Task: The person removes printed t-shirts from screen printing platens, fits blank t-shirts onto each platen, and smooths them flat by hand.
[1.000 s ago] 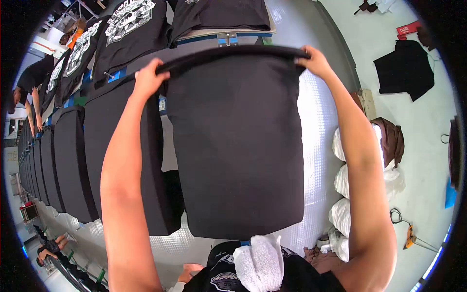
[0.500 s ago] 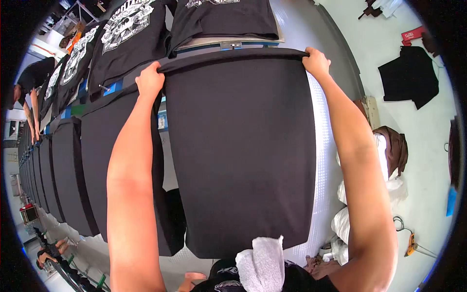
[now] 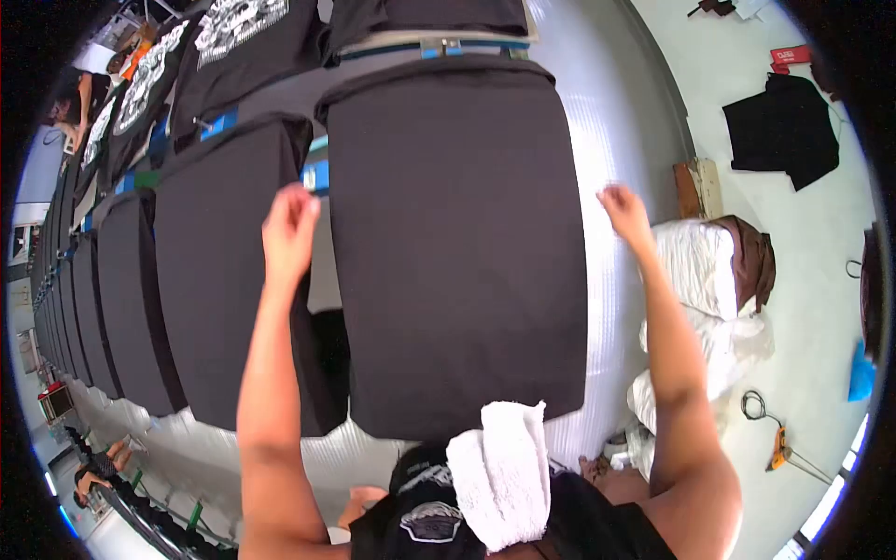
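Observation:
A black T-shirt (image 3: 457, 252) lies stretched flat over a board in front of me, its far edge bunched into a rolled fold. My left hand (image 3: 291, 229) hovers off the shirt's left side, beside the neighbouring black-covered board (image 3: 224, 252). Its fingers are loosely curled, with a gap at the thumb and nothing held. Off the right side, above the shiny grey floor, my right hand (image 3: 625, 213) is also loosely bent and holds nothing. Both hands are apart from the cloth.
Several black-covered boards recede to the left. Opposite stand boards with printed black shirts (image 3: 247, 56). A person (image 3: 79, 107) works at the far left. On the right floor lie white bags (image 3: 700, 271), a black garment (image 3: 784, 131) and an orange-handled tool (image 3: 777, 450). A white towel (image 3: 504, 476) hangs at my chest.
Both hands have let go of the shirt's far edge and drawn back toward me, out to its sides. The rolled fold now rests on the board. The person at far left has shifted posture.

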Demonstrator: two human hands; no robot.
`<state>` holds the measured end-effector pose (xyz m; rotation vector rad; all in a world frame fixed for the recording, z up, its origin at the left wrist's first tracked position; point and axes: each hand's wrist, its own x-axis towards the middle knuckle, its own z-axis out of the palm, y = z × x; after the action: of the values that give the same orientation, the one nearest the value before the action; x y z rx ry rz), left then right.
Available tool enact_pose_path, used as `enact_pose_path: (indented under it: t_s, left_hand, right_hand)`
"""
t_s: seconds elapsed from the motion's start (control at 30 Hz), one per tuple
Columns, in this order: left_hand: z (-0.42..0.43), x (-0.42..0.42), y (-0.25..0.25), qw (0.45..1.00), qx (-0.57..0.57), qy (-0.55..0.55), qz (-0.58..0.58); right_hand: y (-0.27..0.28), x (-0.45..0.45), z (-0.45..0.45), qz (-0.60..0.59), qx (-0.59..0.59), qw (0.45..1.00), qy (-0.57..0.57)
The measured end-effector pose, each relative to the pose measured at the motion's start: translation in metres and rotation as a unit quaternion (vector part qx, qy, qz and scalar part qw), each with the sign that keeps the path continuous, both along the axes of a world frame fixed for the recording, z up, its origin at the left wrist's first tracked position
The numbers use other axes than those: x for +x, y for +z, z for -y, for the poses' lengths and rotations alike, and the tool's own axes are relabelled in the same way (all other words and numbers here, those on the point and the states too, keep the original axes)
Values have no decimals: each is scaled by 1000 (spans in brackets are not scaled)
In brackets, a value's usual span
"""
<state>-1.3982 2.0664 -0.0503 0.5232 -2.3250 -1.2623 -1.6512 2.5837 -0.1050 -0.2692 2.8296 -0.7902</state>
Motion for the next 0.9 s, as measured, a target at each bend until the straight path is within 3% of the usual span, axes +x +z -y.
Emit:
enact_pose_path:
  t_s: [0.1, 0.17, 0.23, 0.3, 0.37, 0.4, 0.43, 0.5, 0.6, 0.73, 0.9]
  left_hand:
    - [-84, 158, 33, 966, 193, -57, 162]
    - [-127, 258, 29, 870, 397, -112, 269]
    - [-174, 330, 20, 792, 487, -150, 338]
    - [-215, 361, -4, 811, 432, -133, 370]
    - [-253, 368, -40, 839, 482, -20, 252]
    - [-264, 359, -48, 823, 530, 19, 205]
    - [-273, 351, -53, 800, 575, 56, 161]
    - [-287, 335, -56, 784, 605, 62, 120]
    - [-296, 322, -59, 794, 594, 43, 120]
    - [-306, 332, -56, 810, 582, 65, 44]
    - [-298, 357, -39, 793, 608, 38, -12]
  right_hand:
    - [22, 170, -85, 94, -107, 990, -22]
    - [54, 272, -113, 220, -209, 946, -115]
    - [55, 349, -136, 307, -286, 902, -97]
    - [34, 406, -135, 391, -286, 871, -78]
    - [23, 437, -105, 381, -304, 872, -43]
    - [21, 442, -82, 397, -354, 841, -98]
    - [21, 446, -64, 412, -401, 803, -155]
    - [1, 440, -47, 467, -531, 669, -229]
    - [7, 439, -35, 423, -603, 648, -195]
    - [9, 454, -38, 313, -492, 795, -166]
    - [30, 483, -45, 272, -533, 793, -116]
